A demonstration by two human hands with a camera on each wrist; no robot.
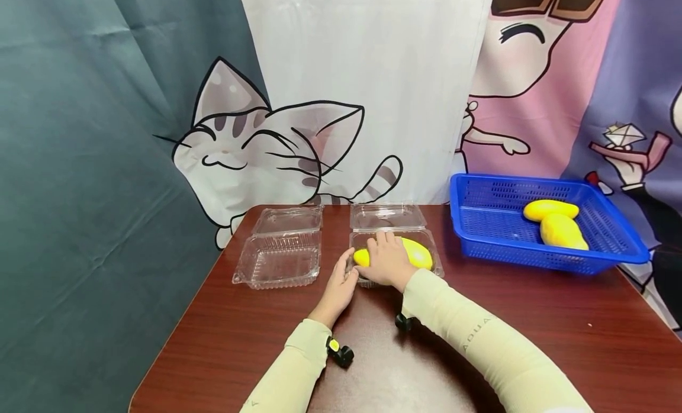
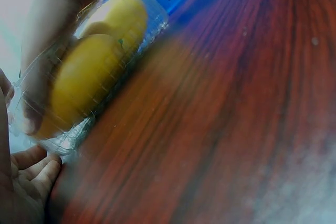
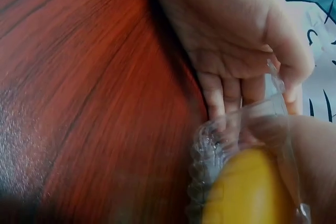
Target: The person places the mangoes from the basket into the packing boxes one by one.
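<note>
Two yellow mangoes (image 2: 86, 80) lie in a clear plastic clamshell box (image 3: 199, 182) at the middle of the table. In the head view one mango (image 1: 419, 254) shows beside my right hand (image 1: 389, 262), which reaches over the box and holds fruit with its fingers across the top. My left hand (image 1: 338, 289) grips the box's left side; in the right wrist view its thumb is over the rim and its fingers lie against the outer wall. The right hand partly hides the fruit, and its fingertips are blurred in the left wrist view.
A second clear clamshell box (image 1: 277, 265) stands with its lid raised to the left. At the back right, a blue plastic basket (image 1: 490, 253) holds two more mangoes (image 1: 563, 231). A printed curtain (image 1: 373, 76) hangs behind the brown table (image 1: 224, 336).
</note>
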